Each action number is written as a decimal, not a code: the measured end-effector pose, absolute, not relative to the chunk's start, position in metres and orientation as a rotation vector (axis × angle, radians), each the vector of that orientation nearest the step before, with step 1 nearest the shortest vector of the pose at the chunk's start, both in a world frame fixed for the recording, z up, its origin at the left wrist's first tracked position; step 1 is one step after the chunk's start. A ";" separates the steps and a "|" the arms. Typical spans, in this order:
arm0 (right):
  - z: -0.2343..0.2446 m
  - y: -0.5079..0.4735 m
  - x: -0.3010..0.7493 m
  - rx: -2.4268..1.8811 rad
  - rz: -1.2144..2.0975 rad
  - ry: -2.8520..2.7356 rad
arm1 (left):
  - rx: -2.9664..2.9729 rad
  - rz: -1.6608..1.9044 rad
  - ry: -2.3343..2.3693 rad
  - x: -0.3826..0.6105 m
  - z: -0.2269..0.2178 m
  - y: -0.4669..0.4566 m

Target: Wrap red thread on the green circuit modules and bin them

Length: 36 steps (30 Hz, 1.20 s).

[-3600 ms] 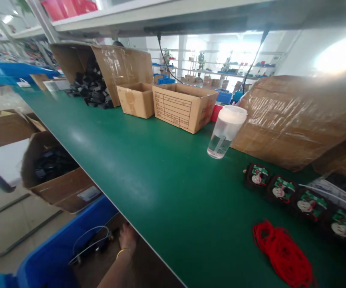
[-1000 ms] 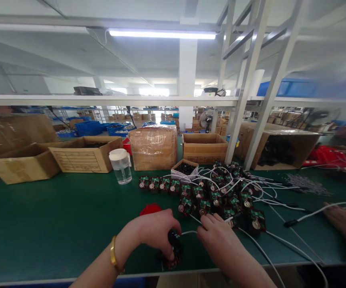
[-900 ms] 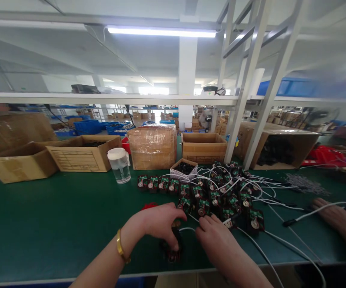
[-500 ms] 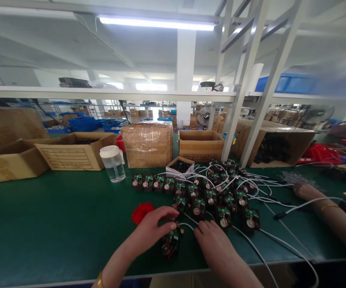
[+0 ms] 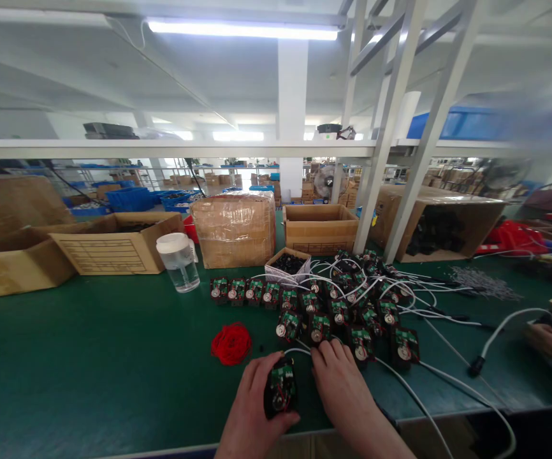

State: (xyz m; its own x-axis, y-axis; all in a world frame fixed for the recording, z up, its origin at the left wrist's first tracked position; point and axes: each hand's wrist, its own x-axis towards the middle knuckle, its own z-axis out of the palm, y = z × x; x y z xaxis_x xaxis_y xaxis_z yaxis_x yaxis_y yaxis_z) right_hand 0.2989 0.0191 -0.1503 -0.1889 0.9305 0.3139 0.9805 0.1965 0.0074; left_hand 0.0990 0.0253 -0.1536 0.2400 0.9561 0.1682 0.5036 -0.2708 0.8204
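Note:
My left hand [image 5: 253,408] grips a small black module with a green circuit board [image 5: 280,389] near the front edge of the green table [image 5: 89,357]. A white cable [image 5: 400,382] runs from the module off to the right. Beside it, my right hand [image 5: 340,386] rests palm down with its fingertips curled at the cable where it meets the module. Just beyond my hands lie rows of several like modules [image 5: 333,306] with white cables. A bundle of red string [image 5: 231,343] lies to the left of my hands.
A clear plastic jug [image 5: 178,261] with a white lid stands at left centre. Cardboard boxes [image 5: 113,248] line the back, with a small box of black parts [image 5: 288,264]. White frame posts [image 5: 376,178] rise behind the modules. Another person's hand [image 5: 551,341] is at the far right.
My left hand has shifted from the module's top to grip it from the left side, turning the green board up. The other person's arm has drawn back to the right.

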 end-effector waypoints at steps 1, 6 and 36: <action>-0.150 0.016 0.299 -1.831 -0.281 -2.216 | 1.881 0.915 1.330 0.098 -0.154 0.025; -0.142 -0.001 0.294 -1.678 -0.008 -2.142 | 1.889 0.949 1.306 0.096 -0.155 0.022; -0.193 0.000 0.283 -1.241 0.225 -1.878 | 2.028 1.047 1.319 0.077 -0.166 0.019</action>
